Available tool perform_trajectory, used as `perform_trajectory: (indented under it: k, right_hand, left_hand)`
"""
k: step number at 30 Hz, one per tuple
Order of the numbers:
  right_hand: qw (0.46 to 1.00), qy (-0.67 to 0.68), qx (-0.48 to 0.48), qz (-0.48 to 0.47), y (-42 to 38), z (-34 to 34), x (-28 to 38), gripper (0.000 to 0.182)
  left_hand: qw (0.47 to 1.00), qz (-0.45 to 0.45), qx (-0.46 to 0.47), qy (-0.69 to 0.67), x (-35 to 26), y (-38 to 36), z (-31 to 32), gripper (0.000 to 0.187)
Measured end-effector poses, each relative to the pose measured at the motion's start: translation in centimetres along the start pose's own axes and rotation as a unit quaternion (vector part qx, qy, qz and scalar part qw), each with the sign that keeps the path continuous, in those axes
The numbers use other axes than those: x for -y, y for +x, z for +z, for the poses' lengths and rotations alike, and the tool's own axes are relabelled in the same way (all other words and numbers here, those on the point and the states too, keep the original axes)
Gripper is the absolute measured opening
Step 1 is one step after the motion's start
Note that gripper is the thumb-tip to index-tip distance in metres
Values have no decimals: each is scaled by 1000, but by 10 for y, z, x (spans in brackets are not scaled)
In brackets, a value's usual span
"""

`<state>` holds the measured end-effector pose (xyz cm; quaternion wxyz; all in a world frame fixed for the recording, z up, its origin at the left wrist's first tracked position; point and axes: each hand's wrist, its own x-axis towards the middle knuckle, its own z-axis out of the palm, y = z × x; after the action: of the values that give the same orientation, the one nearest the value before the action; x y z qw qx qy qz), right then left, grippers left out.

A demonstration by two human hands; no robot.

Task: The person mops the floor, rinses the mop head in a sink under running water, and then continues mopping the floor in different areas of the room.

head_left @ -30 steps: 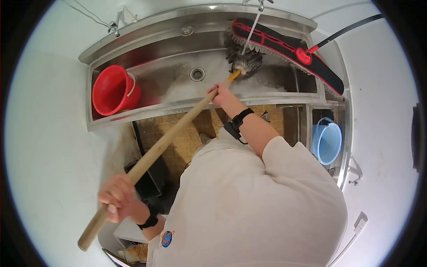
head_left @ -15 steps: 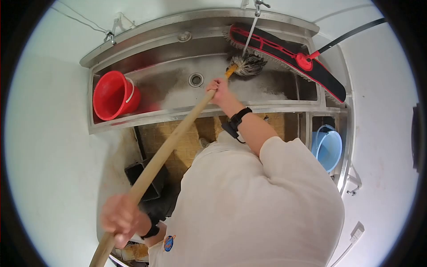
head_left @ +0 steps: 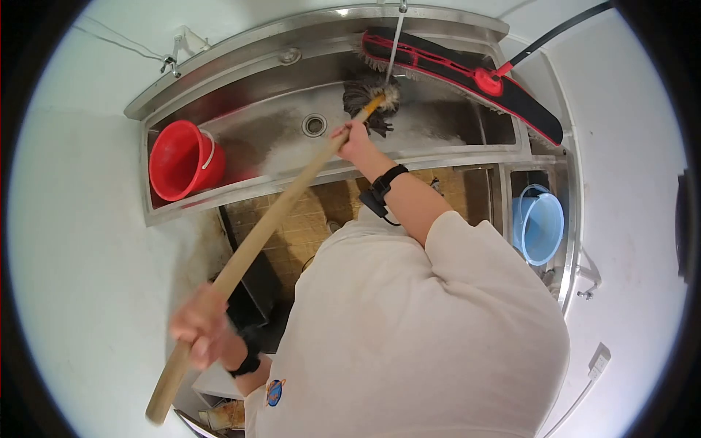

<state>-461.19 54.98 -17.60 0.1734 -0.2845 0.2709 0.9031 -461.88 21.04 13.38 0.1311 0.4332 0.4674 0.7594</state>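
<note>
A mop with a long wooden handle [head_left: 281, 213] slants from the lower left up into the steel sink [head_left: 281, 157]. My left hand [head_left: 201, 325], slightly blurred, is wrapped round the handle near its free end. Farther up, my right hand [head_left: 353, 140] grips the handle just below its yellow socket [head_left: 372, 107]. The mop head [head_left: 363, 98], grey strands with a whitish crown, rests on the sink floor to the right of the drain [head_left: 315, 125]. Water runs from a tap [head_left: 402, 6] in a thin stream [head_left: 395, 45] onto the mop head.
A red bucket [head_left: 174, 162] lies tilted at the sink's left end. A wide red-and-black broom [head_left: 467, 77] leans across the right side. At right, a light blue bucket [head_left: 542, 230] sits in a side basin. Another tap [head_left: 171, 64] is on the left wall. A dark bin [head_left: 252, 288] stands below.
The mop head has swung left and its strands now spread leftward under the stream. The handle's free end has come into view. The whole view has shifted slightly.
</note>
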Motion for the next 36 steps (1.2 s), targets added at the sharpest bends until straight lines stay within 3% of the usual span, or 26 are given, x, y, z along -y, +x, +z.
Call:
perform_trajectory:
  k: [2, 5, 7, 9, 11, 13, 15, 16, 17, 18, 20, 22, 24, 25, 27, 29, 34, 36]
  right_hand:
    - [974, -141, -131, -118, -1, -7, 4, 17]
    - [980, -133, -133, -68, 14, -15, 14, 18]
    - [985, -100, -140, -26, 17, -12, 17, 19]
    - [986, -130, -104, 22, -10, 5, -2, 25]
    - [989, -127, -76, 31, -51, 35, -35, 27]
    - [991, -114, -53, 35, -80, 49, -58, 30]
    - [992, -37, 53, 110, -91, 57, -72, 33]
    - [992, -34, 52, 110, -95, 60, -76, 33]
    - [985, 1, 103, 137, -98, 63, -80, 32]
    - [974, 37, 154, 164, -98, 63, -82, 31]
    - [966, 51, 179, 180, -85, 53, -74, 32]
    - [956, 64, 207, 195, -71, 36, -62, 32]
    - [993, 21, 63, 102, -57, 11, -47, 25]
    - [992, 19, 61, 104, -42, -6, -37, 25]
    - [962, -86, -257, -1, -7, -31, -16, 16]
    - [960, -91, -266, -10, -1, -35, -8, 17]
    - [943, -94, -319, -28, 9, -27, 0, 18]
    - [978, -112, -174, 14, 0, -31, -1, 28]
  left_hand:
    - [1000, -26, 15, -8, 18, -2, 2, 20]
    - [998, -33, -20, -55, 16, -12, -6, 22]
    - [999, 4, 35, -26, 4, -8, -3, 20]
    - [994, 28, 79, -75, -23, -8, -8, 20]
    - [989, 100, 37, -108, -55, -12, -4, 22]
    - [975, 157, 84, -136, -81, -9, -9, 18]
    - [971, 164, 106, -141, -98, 0, -11, 21]
    - [966, 172, 129, -145, -103, 1, -12, 26]
    - [972, 156, 57, -169, -106, -2, -11, 22]
    - [972, 154, 56, -168, -105, -4, -13, 22]
    - [978, 143, -70, -136, -97, -10, -18, 24]
    - [976, 134, -71, -155, -81, -13, -22, 25]
    - [985, 95, -90, -109, -63, -18, -21, 23]
    - [992, 57, -79, -82, -51, -14, -13, 22]
    - [996, 23, -69, -53, -27, 0, -9, 22]
    - [995, 14, 78, -57, -14, 9, -16, 20]
    - [996, 0, 41, -77, -12, 4, -15, 21]
    - [996, 7, 46, -70, -23, 6, -11, 23]
